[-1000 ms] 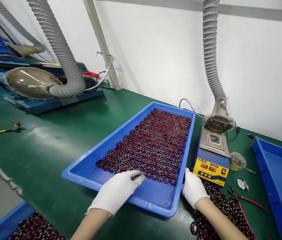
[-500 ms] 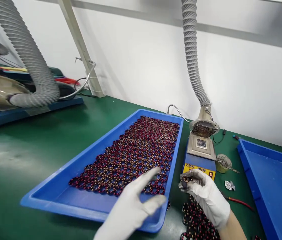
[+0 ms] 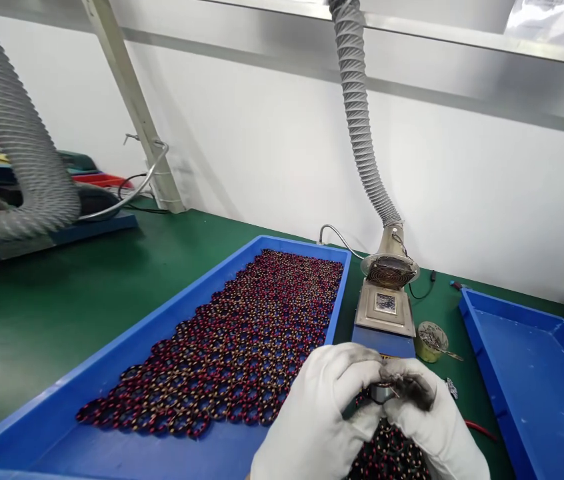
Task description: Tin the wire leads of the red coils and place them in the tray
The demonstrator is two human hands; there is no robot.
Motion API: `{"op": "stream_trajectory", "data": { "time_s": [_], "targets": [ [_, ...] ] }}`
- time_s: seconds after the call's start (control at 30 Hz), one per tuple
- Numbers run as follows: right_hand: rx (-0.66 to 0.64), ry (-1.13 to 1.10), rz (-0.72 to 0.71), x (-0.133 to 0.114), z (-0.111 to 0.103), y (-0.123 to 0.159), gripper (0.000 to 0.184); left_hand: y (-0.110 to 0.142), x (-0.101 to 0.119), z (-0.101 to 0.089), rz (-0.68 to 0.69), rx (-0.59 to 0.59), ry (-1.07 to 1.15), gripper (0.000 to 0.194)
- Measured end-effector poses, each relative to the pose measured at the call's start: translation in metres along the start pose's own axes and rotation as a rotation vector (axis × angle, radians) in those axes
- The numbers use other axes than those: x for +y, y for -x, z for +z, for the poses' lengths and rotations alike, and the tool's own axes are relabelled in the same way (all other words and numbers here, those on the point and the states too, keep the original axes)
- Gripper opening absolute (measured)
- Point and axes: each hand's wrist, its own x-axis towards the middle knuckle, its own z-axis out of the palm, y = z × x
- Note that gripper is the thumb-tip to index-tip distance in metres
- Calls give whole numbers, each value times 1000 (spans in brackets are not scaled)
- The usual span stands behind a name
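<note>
In front of me my left hand (image 3: 325,410) and my right hand (image 3: 429,417), both in white gloves, meet around a small dark ring-shaped coil (image 3: 383,392). Fingers of both hands are closed on it, and they hide much of the coil. Dark smudges mark the right glove's fingertips. Below the hands lies a pile of similar dark rings (image 3: 389,457) with red and copper-coloured dots. To the left, a long blue tray (image 3: 137,457) holds many such rings packed in rows. Just beyond the hands stands a solder pot (image 3: 385,323) with a shiny square surface.
A grey ducted extractor hood (image 3: 389,267) hangs over the pot. Right of it sits a small cup (image 3: 431,340) of metal bits with a stick. Another blue tray (image 3: 537,373) lies at the right. A red tool handle (image 3: 481,430) shows beside my right hand.
My left hand has moved right from over the tray's edge to the coil in my right hand, and its fingers have closed. The view has shifted, bringing the tray nearer.
</note>
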Motion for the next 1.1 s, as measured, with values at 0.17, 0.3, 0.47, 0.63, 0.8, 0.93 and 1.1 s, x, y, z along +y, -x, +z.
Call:
{"op": "stream_trajectory", "data": {
  "time_s": [0.17, 0.3, 0.47, 0.63, 0.8, 0.93, 1.1],
  "targets": [
    [148, 63, -197, 5, -4, -6, 6, -14, 4, 0, 76, -61, -71, 26],
    [315, -93, -244, 6, -14, -5, 9, -12, -2, 2, 80, -49, -154, 16],
    [349, -128, -156, 17, -5, -10, 31, -3, -11, 6, 56, 46, -274, 19],
    [240, -267, -7, 46, 17, -23, 32, -2, -16, 7, 41, 36, -170, 27],
    [112, -368, 68, 56, 8, -29, 35, -4, -26, 3, -12, -1, 162, 21],
    [17, -433, 151, 47, 7, -26, 35, -2, -31, 1, -139, 83, 359, 20],
    [3, -551, 247, 47, 12, -22, 34, 0, -29, -5, -496, 276, 569, 8]
  ]
}}
